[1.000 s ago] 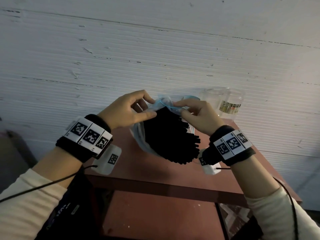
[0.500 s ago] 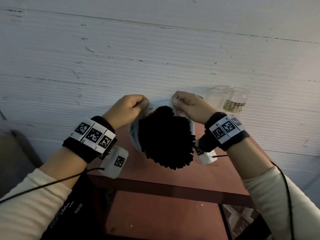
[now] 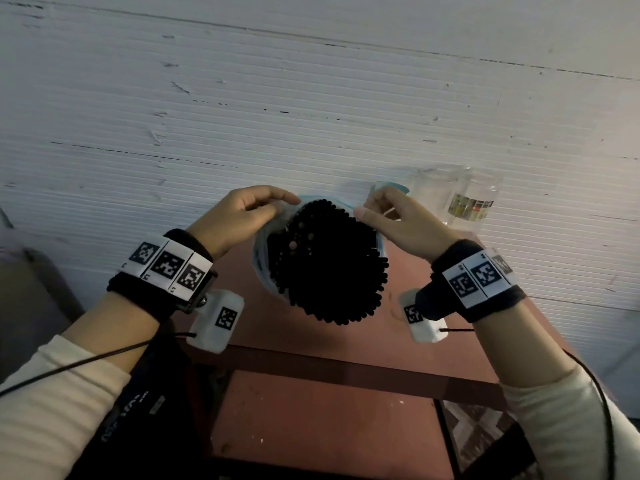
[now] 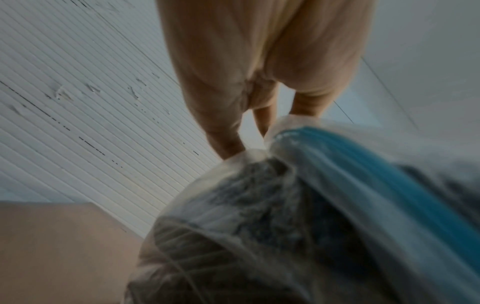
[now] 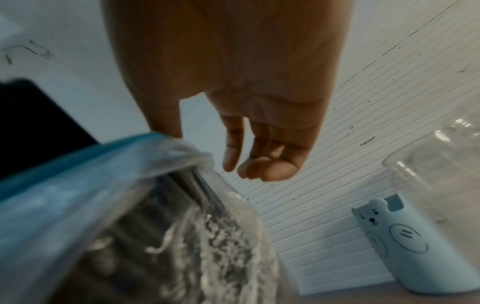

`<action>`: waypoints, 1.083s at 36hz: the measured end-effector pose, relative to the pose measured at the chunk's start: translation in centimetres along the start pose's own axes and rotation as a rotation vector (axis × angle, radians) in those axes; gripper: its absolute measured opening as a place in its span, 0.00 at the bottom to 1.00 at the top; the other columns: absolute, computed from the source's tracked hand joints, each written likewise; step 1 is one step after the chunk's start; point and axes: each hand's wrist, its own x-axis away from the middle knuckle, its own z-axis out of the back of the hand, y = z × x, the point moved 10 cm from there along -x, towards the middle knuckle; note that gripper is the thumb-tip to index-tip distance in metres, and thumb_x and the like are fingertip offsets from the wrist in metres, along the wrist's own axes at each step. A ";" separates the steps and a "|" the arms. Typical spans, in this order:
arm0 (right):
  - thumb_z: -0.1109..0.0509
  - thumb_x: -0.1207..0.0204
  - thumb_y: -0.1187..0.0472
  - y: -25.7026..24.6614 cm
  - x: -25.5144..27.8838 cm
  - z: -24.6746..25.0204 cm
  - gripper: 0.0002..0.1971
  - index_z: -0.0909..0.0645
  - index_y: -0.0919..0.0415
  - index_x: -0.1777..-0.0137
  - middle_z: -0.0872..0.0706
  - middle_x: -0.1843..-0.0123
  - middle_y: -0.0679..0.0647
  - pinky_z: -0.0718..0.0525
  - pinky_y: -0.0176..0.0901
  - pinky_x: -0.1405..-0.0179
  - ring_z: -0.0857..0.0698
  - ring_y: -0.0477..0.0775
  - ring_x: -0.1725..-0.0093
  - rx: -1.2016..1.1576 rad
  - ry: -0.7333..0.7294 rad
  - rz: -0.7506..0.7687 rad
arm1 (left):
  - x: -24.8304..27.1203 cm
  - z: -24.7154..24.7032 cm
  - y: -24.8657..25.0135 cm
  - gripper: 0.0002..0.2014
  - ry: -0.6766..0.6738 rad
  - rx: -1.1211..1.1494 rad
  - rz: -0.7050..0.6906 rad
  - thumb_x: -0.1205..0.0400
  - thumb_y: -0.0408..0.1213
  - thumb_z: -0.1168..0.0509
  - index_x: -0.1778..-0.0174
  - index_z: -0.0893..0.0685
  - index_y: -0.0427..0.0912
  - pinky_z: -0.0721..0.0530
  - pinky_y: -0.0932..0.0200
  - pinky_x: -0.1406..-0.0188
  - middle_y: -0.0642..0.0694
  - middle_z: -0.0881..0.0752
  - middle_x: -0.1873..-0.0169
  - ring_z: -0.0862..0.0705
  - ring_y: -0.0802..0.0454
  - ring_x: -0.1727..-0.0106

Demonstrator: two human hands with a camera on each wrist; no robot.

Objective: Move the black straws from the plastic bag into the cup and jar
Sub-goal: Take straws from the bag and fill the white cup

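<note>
A clear plastic bag (image 3: 262,252) with a blue zip strip is held up over the red-brown table (image 3: 277,336). It is packed with black straws (image 3: 329,268), whose ends face me. My left hand (image 3: 282,206) pinches the left side of the bag's rim. My right hand (image 3: 363,208) pinches the right side, so the mouth is spread wide. In the left wrist view my fingertips (image 4: 230,147) nip the crumpled plastic beside the blue strip (image 4: 363,185). In the right wrist view my thumb (image 5: 166,123) goes behind the blue rim (image 5: 78,162). A clear cup (image 3: 433,192) and a labelled clear jar (image 3: 474,204) stand by the wall at the back right.
A white ribbed wall (image 3: 311,116) runs right behind the table. A lower shelf (image 3: 311,427) shows under the table's front rail. In the right wrist view a pale blue bear-faced holder (image 5: 405,246) stands against the wall beside a clear vessel (image 5: 439,181).
Both hands rose and drew apart at the bag's rim. The mouth went from pinched together to spread wide, and the straw ends turned toward me.
</note>
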 end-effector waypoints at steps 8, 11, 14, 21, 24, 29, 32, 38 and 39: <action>0.40 0.17 0.44 0.2 1.7 -1.5 0.19 0.28 0.55 0.65 0.25 0.71 0.51 0.18 0.46 0.73 0.21 0.51 0.74 -0.073 -0.046 -0.065 | 1.2 -0.8 0.7 0.20 -0.144 -0.032 -0.006 0.13 0.27 0.45 0.33 0.18 0.54 0.23 0.81 0.57 0.64 0.18 0.38 0.18 0.81 0.54; 0.40 0.15 0.48 0.0 1.5 -1.5 0.18 0.30 0.55 0.65 0.29 0.71 0.52 0.22 0.45 0.71 0.25 0.53 0.72 -0.082 -0.009 -0.055 | 1.7 -1.3 -0.5 0.21 -0.224 0.010 0.080 0.11 0.34 0.45 0.33 0.21 0.66 0.18 0.72 0.56 0.69 0.20 0.38 0.19 0.75 0.43; 0.41 0.14 0.52 -0.1 1.2 -1.2 0.17 0.31 0.57 0.65 0.32 0.71 0.50 0.29 0.44 0.66 0.30 0.50 0.70 -0.012 0.029 -0.039 | 2.0 -1.0 -0.3 0.24 -0.208 0.004 0.066 0.11 0.28 0.46 0.35 0.21 0.66 0.12 0.66 0.50 0.64 0.17 0.39 0.16 0.69 0.43; 0.44 0.13 0.60 -1.5 1.2 -0.6 0.20 0.35 0.56 0.69 0.34 0.73 0.49 0.35 0.44 0.69 0.34 0.47 0.73 -0.009 0.172 -0.038 | 1.2 0.1 1.0 0.18 -0.010 0.188 -0.018 0.13 0.21 0.46 0.44 0.22 0.50 0.14 0.53 0.66 0.28 0.18 0.58 0.19 0.41 0.63; 0.43 0.13 0.60 -1.7 1.1 0.1 0.20 0.34 0.56 0.70 0.35 0.74 0.48 0.37 0.39 0.72 0.36 0.42 0.75 -0.083 0.241 -0.023 | 0.8 0.9 1.2 0.12 0.103 0.263 -0.025 0.14 0.23 0.43 0.52 0.26 0.46 0.26 0.59 0.73 0.34 0.21 0.65 0.27 0.49 0.71; 0.37 0.16 0.59 -0.7 1.6 0.0 0.11 0.25 0.55 0.62 0.23 0.69 0.47 0.27 0.40 0.68 0.26 0.42 0.72 -0.210 0.253 -0.069 | 0.1 1.2 0.2 0.12 0.165 0.300 0.065 0.13 0.25 0.44 0.47 0.17 0.41 0.17 0.66 0.66 0.45 0.13 0.64 0.16 0.57 0.68; 0.33 0.19 0.61 -0.4 2.3 -0.7 0.07 0.26 0.57 0.43 0.18 0.52 0.55 0.15 0.50 0.52 0.17 0.50 0.56 -0.407 0.217 -0.123 | 0.0 1.0 -0.5 0.14 0.102 0.263 0.112 0.13 0.28 0.45 0.39 0.17 0.44 0.20 0.68 0.64 0.58 0.13 0.69 0.16 0.64 0.67; 0.34 0.18 0.63 -1.9 2.9 -1.3 0.15 0.27 0.54 0.33 0.22 0.42 0.50 0.14 0.45 0.44 0.13 0.47 0.55 -0.286 0.140 -0.015 | 1.2 0.8 -2.7 0.17 0.018 0.195 0.274 0.11 0.39 0.48 0.42 0.17 0.63 0.31 0.58 0.63 0.52 0.21 0.62 0.26 0.54 0.64; 0.34 0.19 0.64 -1.9 2.8 -1.4 0.15 0.26 0.53 0.34 0.23 0.41 0.50 0.14 0.48 0.44 0.13 0.48 0.56 -0.230 0.143 -0.013 | 1.3 0.7 -2.9 0.19 0.009 0.242 0.287 0.12 0.37 0.49 0.44 0.16 0.64 0.28 0.58 0.61 0.53 0.20 0.65 0.25 0.53 0.63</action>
